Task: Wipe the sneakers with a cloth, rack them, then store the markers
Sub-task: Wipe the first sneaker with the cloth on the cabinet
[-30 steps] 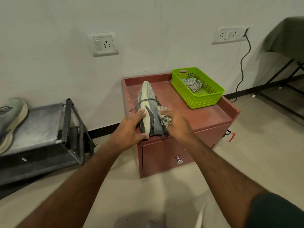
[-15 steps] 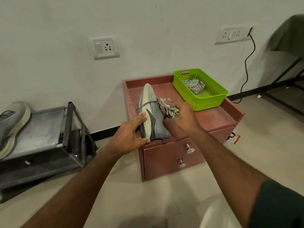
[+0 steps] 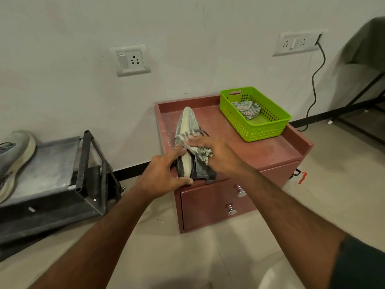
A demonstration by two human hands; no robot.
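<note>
On the front edge of the red table [image 3: 270, 147], the left hand [image 3: 164, 174] grips the sneaker [image 3: 186, 126] on its side while the right hand [image 3: 216, 151], fingers curled round the cloth [image 3: 200, 152], has swung back onto its upper, so wiping continues

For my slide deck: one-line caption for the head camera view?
Left hand steadies a sneaker on its side on a cabinet while right hand wipes it with a cloth.
</note>
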